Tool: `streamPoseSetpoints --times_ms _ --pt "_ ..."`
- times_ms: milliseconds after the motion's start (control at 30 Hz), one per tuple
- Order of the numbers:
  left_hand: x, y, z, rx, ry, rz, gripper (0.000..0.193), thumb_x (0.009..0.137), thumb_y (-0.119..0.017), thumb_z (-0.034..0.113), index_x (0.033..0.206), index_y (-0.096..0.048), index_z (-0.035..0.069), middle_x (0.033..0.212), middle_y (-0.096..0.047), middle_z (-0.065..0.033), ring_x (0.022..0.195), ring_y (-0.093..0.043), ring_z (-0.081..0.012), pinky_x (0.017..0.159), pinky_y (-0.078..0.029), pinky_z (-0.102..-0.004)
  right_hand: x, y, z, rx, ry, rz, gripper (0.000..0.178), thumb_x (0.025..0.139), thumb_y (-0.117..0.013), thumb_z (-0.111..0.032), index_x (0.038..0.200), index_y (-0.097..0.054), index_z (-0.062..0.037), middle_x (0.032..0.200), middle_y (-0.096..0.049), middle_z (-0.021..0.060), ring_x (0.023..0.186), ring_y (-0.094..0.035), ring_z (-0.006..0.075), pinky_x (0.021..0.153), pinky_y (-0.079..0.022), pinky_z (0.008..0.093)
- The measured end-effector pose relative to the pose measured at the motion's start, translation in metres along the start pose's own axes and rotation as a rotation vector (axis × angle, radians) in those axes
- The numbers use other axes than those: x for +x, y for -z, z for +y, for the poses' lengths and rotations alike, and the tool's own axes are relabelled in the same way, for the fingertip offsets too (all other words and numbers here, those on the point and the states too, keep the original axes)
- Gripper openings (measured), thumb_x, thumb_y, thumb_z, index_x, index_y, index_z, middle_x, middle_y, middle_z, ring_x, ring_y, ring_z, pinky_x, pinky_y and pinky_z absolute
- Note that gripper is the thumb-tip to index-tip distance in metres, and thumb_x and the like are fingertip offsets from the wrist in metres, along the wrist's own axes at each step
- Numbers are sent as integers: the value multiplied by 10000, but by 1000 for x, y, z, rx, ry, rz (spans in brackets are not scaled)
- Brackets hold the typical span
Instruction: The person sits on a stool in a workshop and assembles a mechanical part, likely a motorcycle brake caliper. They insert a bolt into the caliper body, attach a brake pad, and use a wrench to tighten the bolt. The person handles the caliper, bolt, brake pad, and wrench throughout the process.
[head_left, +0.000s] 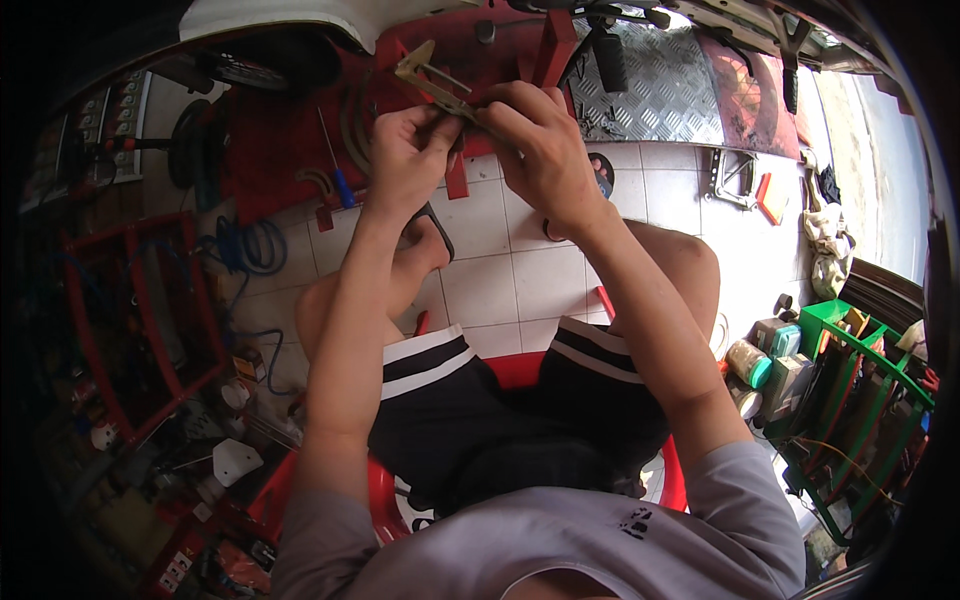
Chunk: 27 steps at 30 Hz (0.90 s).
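Up at the red work platform (265, 150), my two hands are close together on a brass-coloured metal bracket (438, 92) with a thin pin sticking out beside it. Thumb and fingers of my left hand (408, 158) pinch its lower end. My right hand (545, 145) is closed on the same end from the right, its fingers bent over it. My fingers hide the gripped part. Left of my left hand, a screwdriver (341, 185) with a blue handle lies on the platform, near some curved metal pieces (355, 125).
Beyond my hands are a motorbike wheel (250, 65) and a diamond-plate metal sheet (650, 90). A red frame rack (140, 310) and a coiled blue hose (250, 245) are at left. Jars (748, 362) and a green rack (850, 350) stand at right. I sit on a red chair (515, 370).
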<state>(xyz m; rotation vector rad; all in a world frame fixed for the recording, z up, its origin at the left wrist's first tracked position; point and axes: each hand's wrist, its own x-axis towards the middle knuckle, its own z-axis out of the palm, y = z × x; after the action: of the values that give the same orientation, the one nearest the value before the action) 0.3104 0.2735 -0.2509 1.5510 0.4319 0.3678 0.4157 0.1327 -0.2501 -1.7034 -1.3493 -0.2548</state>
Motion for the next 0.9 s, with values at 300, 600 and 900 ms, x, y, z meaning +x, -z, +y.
streamPoseSetpoints --times_ms 300,600,900 --pt "-3 -6 -5 404 0 150 73 811 -674 43 831 -721 -8 526 -593 -48 480 -462 -62 485 -378 -269 -3 -3 -4 -50 -104 -111 236 712 -594 29 913 -569 -92 781 -476 62 777 -516 238 729 -351 351" --pt "-2 -21 2 551 -151 216 84 780 -696 71 824 -708 0 598 -630 -135 480 -596 -204 515 -437 -310 -6 -9 -2 2 -266 -28 169 724 -638 13 863 -560 -45 783 -529 103 686 -539 295 636 -406 371" --pt "-2 -22 -11 596 -57 5 256 936 -616 241 997 -693 5 717 -700 -65 590 -640 -98 537 -469 -242 -1 4 21 319 -728 -66 177 742 -689 -82 827 -560 3 691 -625 142 621 -605 231 586 -461 334"
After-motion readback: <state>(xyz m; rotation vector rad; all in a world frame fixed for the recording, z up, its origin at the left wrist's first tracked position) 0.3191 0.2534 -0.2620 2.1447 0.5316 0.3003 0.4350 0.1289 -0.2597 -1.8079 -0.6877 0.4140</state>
